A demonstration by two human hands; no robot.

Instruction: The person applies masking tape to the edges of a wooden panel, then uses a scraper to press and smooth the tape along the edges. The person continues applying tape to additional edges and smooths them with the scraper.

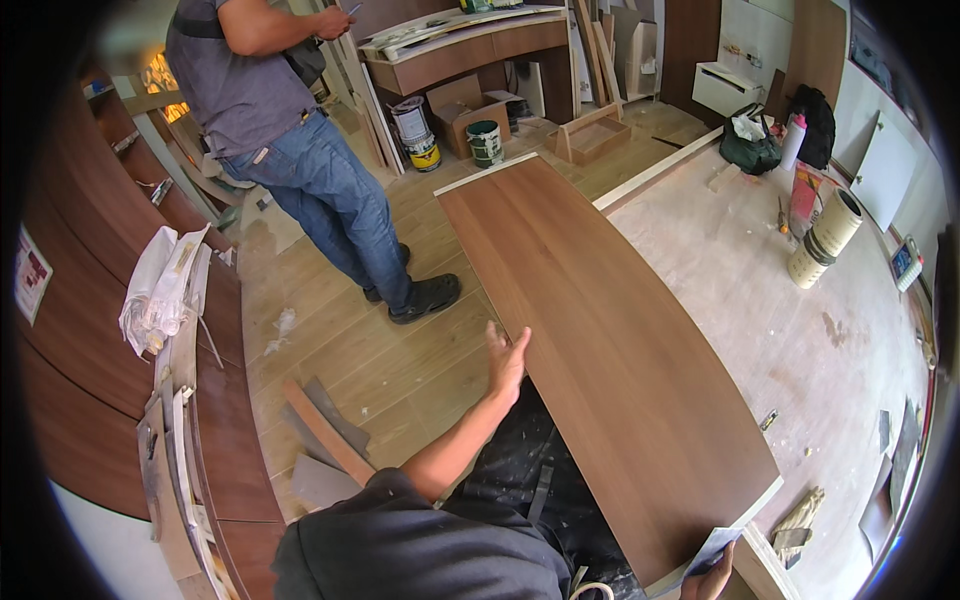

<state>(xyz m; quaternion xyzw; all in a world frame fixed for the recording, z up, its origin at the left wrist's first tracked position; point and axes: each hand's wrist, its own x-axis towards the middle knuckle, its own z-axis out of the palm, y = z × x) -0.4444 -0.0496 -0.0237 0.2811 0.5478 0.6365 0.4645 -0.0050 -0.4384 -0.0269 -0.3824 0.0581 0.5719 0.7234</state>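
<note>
A long brown wood-grain panel [610, 350] with pale end edges slants across the middle of the view. My left hand [507, 360] is at its left long edge, fingers stretched and apart, the thumb beside the edge. Whether it bears any of the panel's weight I cannot tell. At the panel's near right corner, my right hand [710, 576] is closed on a flat, pale grey-white piece [708, 552] that lies against the end edge. Part of that hand is cut off by the lower rim.
On the left stands a person in jeans [325, 190]. Right of the panel, a dusty pale surface [690, 240] bears rolls of tape [825, 238], a dark green bag [750, 140] and gloves [800, 525]. Paint cans [485, 143] stand at the back; offcuts [325, 430] lie on the floor.
</note>
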